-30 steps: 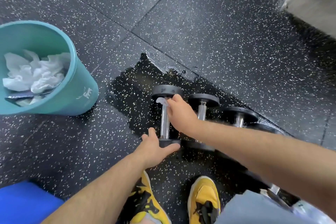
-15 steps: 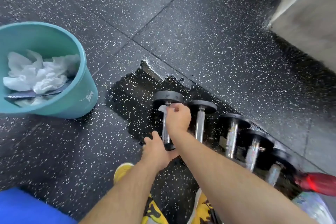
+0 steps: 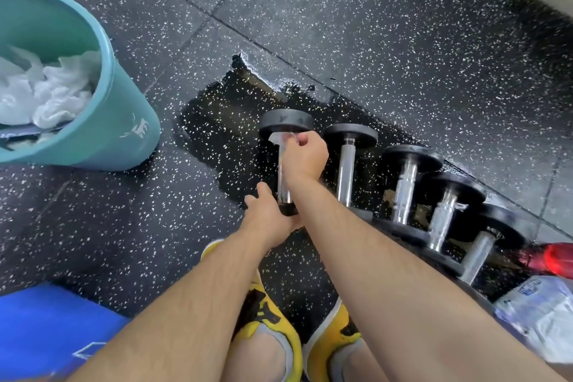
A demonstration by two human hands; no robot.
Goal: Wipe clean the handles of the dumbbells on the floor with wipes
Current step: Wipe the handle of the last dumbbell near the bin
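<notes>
Dumbbells (image 3: 387, 183) lie in a row on the wet floor (image 3: 403, 40). Right hand (image 3: 305, 156) pinches a wipe (image 3: 277, 137) against the top of the leftmost handle (image 3: 282, 177). Left hand (image 3: 269, 218) cups the near weight head, its grip curled around it. Teal bin (image 3: 124, 121) stands well apart to the left.

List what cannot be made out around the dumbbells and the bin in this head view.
- Leftmost dumbbell: upper handle hidden by the right hand and wipe; near end covered by the left hand.
- Teal bin: cut off by the left edge; what lies under the crumpled white wipes is hidden.
- Wipes packet: label blurred, cut off by the right edge.
- Red object: blurred, cut off, unidentifiable.
</notes>
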